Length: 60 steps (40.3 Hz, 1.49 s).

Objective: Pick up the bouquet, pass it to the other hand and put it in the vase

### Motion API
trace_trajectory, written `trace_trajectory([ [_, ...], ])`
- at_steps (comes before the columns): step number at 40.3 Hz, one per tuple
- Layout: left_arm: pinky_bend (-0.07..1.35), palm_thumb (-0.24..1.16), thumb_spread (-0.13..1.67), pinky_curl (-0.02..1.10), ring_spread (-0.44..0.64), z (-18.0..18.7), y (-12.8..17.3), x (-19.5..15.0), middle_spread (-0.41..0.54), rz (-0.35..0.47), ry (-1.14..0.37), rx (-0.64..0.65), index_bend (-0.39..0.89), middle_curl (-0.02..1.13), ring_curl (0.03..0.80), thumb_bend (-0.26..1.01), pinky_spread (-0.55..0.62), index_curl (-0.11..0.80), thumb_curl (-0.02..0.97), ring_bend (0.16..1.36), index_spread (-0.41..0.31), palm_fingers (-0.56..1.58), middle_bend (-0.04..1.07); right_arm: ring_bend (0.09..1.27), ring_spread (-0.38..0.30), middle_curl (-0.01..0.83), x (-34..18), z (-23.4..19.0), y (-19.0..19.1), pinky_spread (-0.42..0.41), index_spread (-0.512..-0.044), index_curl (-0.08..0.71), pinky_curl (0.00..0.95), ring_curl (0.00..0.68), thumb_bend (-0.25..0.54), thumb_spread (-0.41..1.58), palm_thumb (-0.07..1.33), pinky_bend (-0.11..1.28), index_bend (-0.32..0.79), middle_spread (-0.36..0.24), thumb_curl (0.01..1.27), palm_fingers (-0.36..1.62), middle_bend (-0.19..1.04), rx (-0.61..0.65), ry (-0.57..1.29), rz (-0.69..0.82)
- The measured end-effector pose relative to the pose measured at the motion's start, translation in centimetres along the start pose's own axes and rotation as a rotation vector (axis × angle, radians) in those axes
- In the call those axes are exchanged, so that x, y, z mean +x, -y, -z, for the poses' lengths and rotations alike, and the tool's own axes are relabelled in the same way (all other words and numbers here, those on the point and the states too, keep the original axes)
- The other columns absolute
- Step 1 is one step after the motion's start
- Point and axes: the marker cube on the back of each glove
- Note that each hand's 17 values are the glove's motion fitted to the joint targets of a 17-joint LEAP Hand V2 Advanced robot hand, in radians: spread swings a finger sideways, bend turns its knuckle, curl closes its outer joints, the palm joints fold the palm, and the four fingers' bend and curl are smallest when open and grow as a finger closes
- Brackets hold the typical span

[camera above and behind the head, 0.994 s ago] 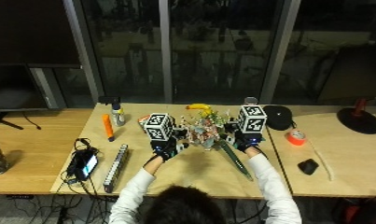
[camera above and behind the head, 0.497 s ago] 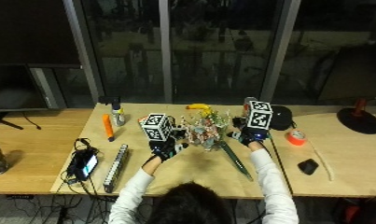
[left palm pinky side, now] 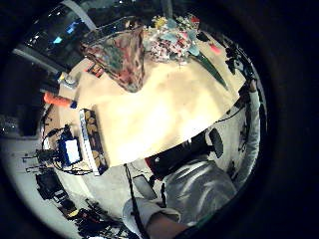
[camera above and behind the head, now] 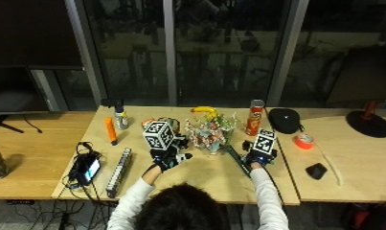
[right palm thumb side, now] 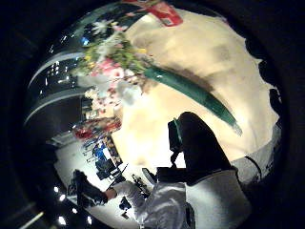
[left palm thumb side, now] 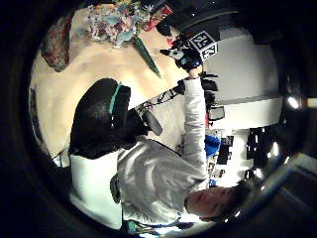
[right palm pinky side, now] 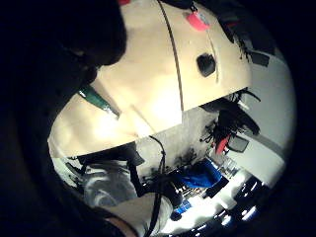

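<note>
— Where is the bouquet [camera above and behind the head: 208,134] sitting?

— It is lying on the table [camera above and behind the head: 198,177], flower heads toward the far side, its green wrapped stem [camera above and behind the head: 236,157] running back to the near right. The vase [left palm pinky side: 118,52] is standing just left of the flowers.

— What is the right hand [camera above and behind the head: 257,156] doing?

— It is resting at the near end of the stem. I cannot tell whether its fingers are closing round it.

— And the left hand [camera above and behind the head: 167,159]?

— It is hovering near the vase, left of the bouquet, fingers relaxed and holding nothing.

— Anything else lying around?

— A banana [camera above and behind the head: 204,109] and a red can [camera above and behind the head: 254,118] are sitting on the far side, an orange tape roll [camera above and behind the head: 303,141] on the right.
</note>
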Motion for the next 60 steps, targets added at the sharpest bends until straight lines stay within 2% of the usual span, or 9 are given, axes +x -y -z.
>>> trace_trajectory([
  [28,0.21,0.47,1.17,0.33,0.44,-0.9,-2.0,-0.7,0.246,0.002,0.000,-0.050,0.15,0.34,0.244,-0.02,0.42,0.328,0.339,0.44,0.045,0.24,0.19,0.73,-0.114,0.427,-1.4,-7.7,1.0,0.021,-0.153,0.073,0.357,0.385,-0.004,1.09,0.80,0.71,0.06,-0.015,0.40,0.65,0.39,0.078,-0.054,-0.119],
  [29,0.21,0.47,1.17,0.33,0.44,-0.9,-2.1,-0.7,0.246,0.002,0.001,-0.048,0.16,0.34,0.245,-0.02,0.42,0.328,0.339,0.44,0.045,0.24,0.19,0.70,-0.120,0.422,-1.5,-7.7,1.0,0.021,-0.183,0.111,0.350,0.378,-0.009,1.08,0.81,0.68,0.17,-0.025,0.40,0.69,0.37,0.095,-0.055,-0.116],
  [36,0.21,0.47,1.17,0.33,0.44,-1.1,-2.1,-0.9,0.245,0.012,-0.005,-0.063,0.16,0.35,0.246,-0.02,0.42,0.329,0.340,0.44,0.045,0.24,0.20,0.56,-0.161,0.418,-2.2,-7.4,1.3,-0.018,-0.222,0.217,0.321,0.348,0.003,1.08,0.87,0.57,0.30,-0.076,0.39,0.86,0.31,0.181,-0.062,-0.107],
  [44,0.20,0.47,1.17,0.33,0.44,-1.2,-2.2,-1.6,0.243,0.043,-0.003,-0.086,0.16,0.35,0.249,-0.02,0.42,0.330,0.341,0.43,0.045,0.24,0.19,0.46,-0.187,0.420,-1.8,-6.8,1.2,-0.074,-0.229,0.290,0.323,0.347,0.045,1.13,0.99,0.52,0.28,-0.113,0.40,0.94,0.24,0.119,-0.049,-0.140],
  [50,0.20,0.47,1.17,0.34,0.44,-1.0,-1.6,-2.3,0.242,0.054,-0.010,-0.090,0.16,0.36,0.251,-0.02,0.42,0.331,0.342,0.43,0.045,0.24,0.19,0.72,-0.227,0.489,-1.8,-6.2,2.5,-0.223,-0.232,0.261,0.360,0.433,0.050,1.15,1.03,0.57,0.10,-0.178,0.41,1.39,0.42,0.243,0.088,-0.021],
  [51,0.20,0.47,1.17,0.34,0.44,-0.9,-1.5,-2.3,0.242,0.058,-0.010,-0.090,0.16,0.36,0.251,-0.02,0.42,0.331,0.342,0.43,0.045,0.24,0.19,0.67,-0.237,0.483,-1.8,-6.1,2.7,-0.241,-0.236,0.265,0.348,0.412,0.046,1.15,1.03,0.55,0.11,-0.190,0.41,1.26,0.41,0.285,0.101,-0.011],
  [53,0.20,0.47,1.17,0.34,0.43,-0.8,-1.3,-2.3,0.242,0.070,-0.011,-0.095,0.16,0.36,0.252,-0.02,0.42,0.330,0.342,0.43,0.044,0.24,0.19,0.80,-0.223,0.528,-1.6,-5.7,3.1,-0.228,-0.231,0.291,0.387,0.469,0.010,1.13,1.00,0.61,0.19,-0.186,0.40,1.54,0.51,0.409,0.152,-0.006],
  [55,0.20,0.47,1.17,0.34,0.43,-0.8,-1.0,-2.4,0.241,0.080,-0.021,-0.105,0.16,0.36,0.251,-0.02,0.42,0.330,0.342,0.43,0.044,0.24,0.19,0.84,-0.220,0.544,-1.6,-5.2,3.2,-0.234,-0.231,0.308,0.405,0.488,0.001,1.12,0.99,0.64,0.21,-0.187,0.39,1.51,0.56,0.509,0.250,0.010],
  [60,0.20,0.47,1.17,0.34,0.43,-1.1,-0.1,-2.1,0.241,0.069,-0.079,-0.130,0.16,0.36,0.253,-0.02,0.41,0.330,0.343,0.43,0.041,0.25,0.20,0.91,-0.212,0.591,-2.9,-3.5,1.9,-0.231,-0.228,0.381,0.443,0.534,-0.032,1.07,0.92,0.68,0.36,-0.184,0.37,1.53,0.68,0.544,0.583,0.160],
])
